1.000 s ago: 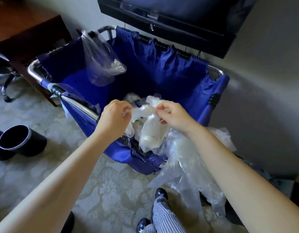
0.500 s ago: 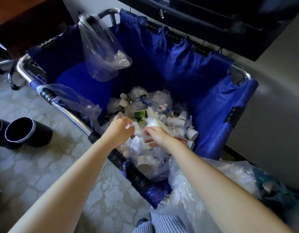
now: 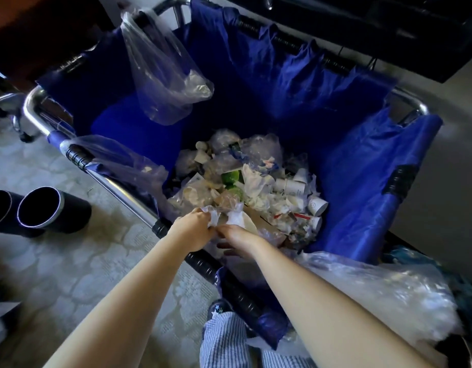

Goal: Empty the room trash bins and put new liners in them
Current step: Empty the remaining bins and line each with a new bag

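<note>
At the far left, the two black bins (image 3: 41, 211) are resting on the carpet, well apart from our hands. Our left hand (image 3: 192, 232) is pinching the used liner (image 3: 233, 219), which is hanging just ahead, inside the blue cart (image 3: 362, 181). Our right hand (image 3: 239, 236) is touching it from the other side, equally near, but we cannot tell if it is gripping.

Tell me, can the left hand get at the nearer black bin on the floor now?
Probably not yet: the left hand grips the trash bag over the cart. The carpet toward the black bin looks free, so after letting go it likely could.
</note>
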### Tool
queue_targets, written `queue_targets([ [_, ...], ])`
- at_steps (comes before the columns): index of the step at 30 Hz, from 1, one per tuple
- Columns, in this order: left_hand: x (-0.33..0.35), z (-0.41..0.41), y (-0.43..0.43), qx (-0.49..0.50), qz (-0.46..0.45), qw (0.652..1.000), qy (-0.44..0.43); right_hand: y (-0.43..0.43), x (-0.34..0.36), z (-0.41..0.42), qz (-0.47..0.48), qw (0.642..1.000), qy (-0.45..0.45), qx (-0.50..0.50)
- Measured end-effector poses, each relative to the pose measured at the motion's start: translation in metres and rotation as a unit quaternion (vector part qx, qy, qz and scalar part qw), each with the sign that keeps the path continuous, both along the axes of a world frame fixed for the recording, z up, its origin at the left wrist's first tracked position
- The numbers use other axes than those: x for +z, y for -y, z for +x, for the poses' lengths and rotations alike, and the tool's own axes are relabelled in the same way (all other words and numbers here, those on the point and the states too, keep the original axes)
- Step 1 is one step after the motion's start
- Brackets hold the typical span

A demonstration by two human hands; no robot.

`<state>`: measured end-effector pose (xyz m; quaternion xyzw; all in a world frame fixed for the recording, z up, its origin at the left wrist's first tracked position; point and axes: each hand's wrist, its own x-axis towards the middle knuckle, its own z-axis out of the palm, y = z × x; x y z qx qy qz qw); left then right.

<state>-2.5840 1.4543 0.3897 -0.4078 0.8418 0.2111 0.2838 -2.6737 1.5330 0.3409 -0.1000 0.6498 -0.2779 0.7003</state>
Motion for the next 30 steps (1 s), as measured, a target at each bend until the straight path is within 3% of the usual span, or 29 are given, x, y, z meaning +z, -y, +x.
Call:
queue_targets([
  [4, -0.004, 0.009, 0.012, -0.041, -0.002, 0.999, 0.005, 0.009, -0.002, 0.005, 0.025, 0.991, -0.12, 0.053],
  [7, -0.003, 0.015, 0.019, -0.089, -0.003, 0.996, 0.001, 0.003, 0.0, 0.006, 0.028, 0.981, -0.16, 0.107],
  [13, 0.016, 0.018, 0.031, -0.182, 0.053, 0.982, -0.005, -0.006, 0.034, -0.001, -0.051, 0.966, -0.248, 0.06],
  [19, 0.045, 0.015, 0.015, -0.244, 0.054, 0.966, -0.069, -0.042, 0.091, -0.008, -0.058, 0.891, -0.416, 0.17],
  [24, 0.075, -0.003, -0.017, -0.304, 0.114, 0.943, -0.07, -0.092, 0.128, -0.012, -0.045, 0.849, -0.502, 0.159],
  [30, 0.098, -0.026, -0.072, -0.301, 0.154, 0.929, -0.151, -0.164, 0.143, -0.023, -0.102, 0.795, -0.587, 0.118],
])
